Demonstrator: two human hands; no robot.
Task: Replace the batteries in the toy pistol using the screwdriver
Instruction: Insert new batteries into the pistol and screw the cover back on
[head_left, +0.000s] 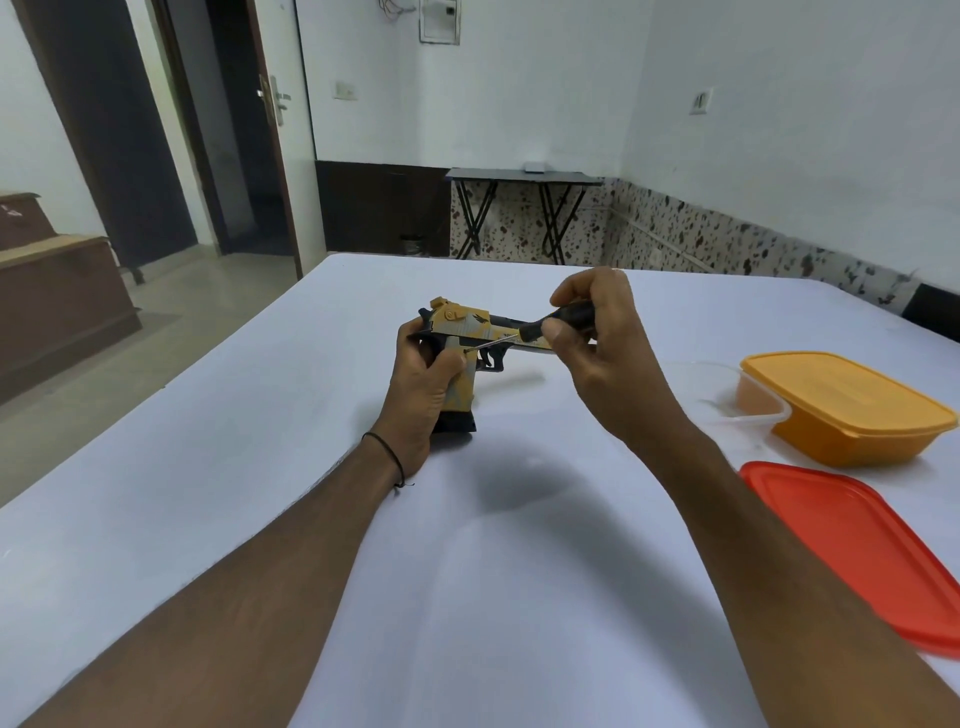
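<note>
The toy pistol (470, 332), yellow with grey and black markings, stands upright near the middle of a wide table covered in white cloth (260, 519), its black grip base touching the cloth and its barrel pointing to the right.

Of everything in reach the table is by far the largest. On its right side sits an orange lidded container (852, 410), and just behind and left of it a clear container (727, 395), partly tucked against the orange one. Nearer the person, at the right edge, a red lid (862, 545) lies flat on the cloth, apart from the orange container.

The person's left hand (423, 395) wraps around the pistol's grip from the left, fingers curled closed on it and the thumb pressed against the near side; a thin black cord (387, 457) circles that wrist. The right hand (592, 338) hovers above the barrel's right end, its thumb and fingers pinched together around the black handle of the screwdriver (550, 325). The thin metal shaft slants down and to the left across the pistol's side, and its tip meets the frame just above the grip, close to the left thumb. Whether the tip sits in a screw head cannot be told.
</note>
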